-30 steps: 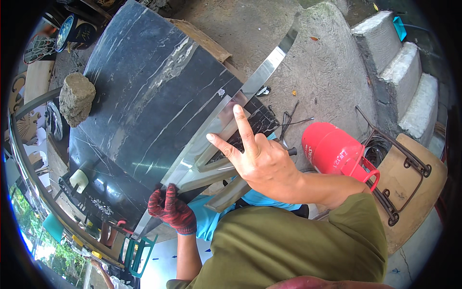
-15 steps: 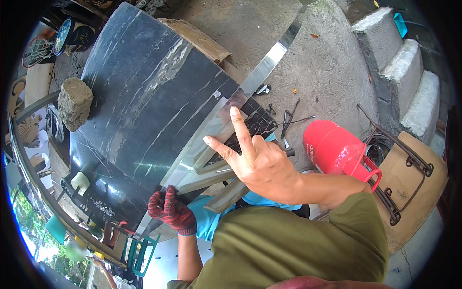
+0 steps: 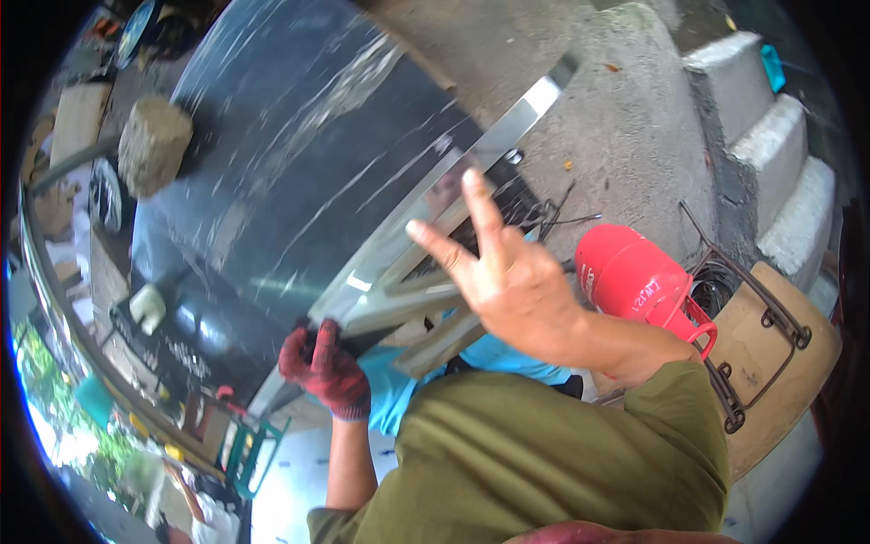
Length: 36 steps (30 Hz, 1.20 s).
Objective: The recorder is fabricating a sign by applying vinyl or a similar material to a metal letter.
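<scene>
My right hand (image 3: 507,281) is bare, index and middle fingers stretched apart in a V, other fingers curled, over a long shiny metal strip (image 3: 526,109) lying diagonally along the dark veined stone slab (image 3: 272,154). Nothing shows held in it; whether the fingertips touch is unclear. My left hand (image 3: 326,372), in a red-and-black knit glove, has its fingers bent onto the strip's lower part, gripping it. Pale bars (image 3: 426,349) lie beneath the right hand, partly hidden by it.
A rough rock (image 3: 154,145) rests on the slab's left. A red gas cylinder (image 3: 625,267) and folding chair (image 3: 770,390) are at right, concrete steps (image 3: 797,213) beyond. A curved metal bar (image 3: 41,267) runs down the left. Another person's arm (image 3: 190,499) shows lower left.
The view has shifted slightly and blurred, with the slab higher in the picture. My right hand keeps its V shape; my left stays on the strip. More of the other person shows at lower left.
</scene>
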Each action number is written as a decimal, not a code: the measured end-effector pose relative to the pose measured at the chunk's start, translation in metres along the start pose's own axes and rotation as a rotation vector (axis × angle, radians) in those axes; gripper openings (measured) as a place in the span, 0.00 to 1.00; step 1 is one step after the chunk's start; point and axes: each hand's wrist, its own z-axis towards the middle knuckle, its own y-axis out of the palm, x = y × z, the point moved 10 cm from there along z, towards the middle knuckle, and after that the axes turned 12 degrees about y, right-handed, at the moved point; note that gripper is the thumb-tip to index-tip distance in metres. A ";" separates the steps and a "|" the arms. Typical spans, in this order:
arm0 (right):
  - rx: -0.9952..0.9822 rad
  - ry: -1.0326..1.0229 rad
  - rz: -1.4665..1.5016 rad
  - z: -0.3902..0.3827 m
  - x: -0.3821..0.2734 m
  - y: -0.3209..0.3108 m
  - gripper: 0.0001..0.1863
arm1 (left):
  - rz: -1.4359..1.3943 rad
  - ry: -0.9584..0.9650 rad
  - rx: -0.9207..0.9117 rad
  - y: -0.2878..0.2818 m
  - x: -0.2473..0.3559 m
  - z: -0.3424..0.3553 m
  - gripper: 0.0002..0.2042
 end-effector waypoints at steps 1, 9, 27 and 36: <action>0.007 0.012 0.026 0.001 0.001 -0.002 0.41 | -0.039 -0.014 0.028 0.001 -0.003 -0.001 0.22; -0.051 0.062 -0.033 0.004 -0.006 -0.011 0.44 | -0.026 0.038 0.007 -0.001 0.000 0.018 0.23; -0.355 0.244 0.711 -0.030 -0.130 -0.001 0.22 | -0.235 0.033 0.110 -0.009 -0.009 0.015 0.26; -0.274 0.180 0.601 -0.022 -0.137 0.020 0.25 | -0.261 0.011 0.042 0.000 -0.010 0.011 0.25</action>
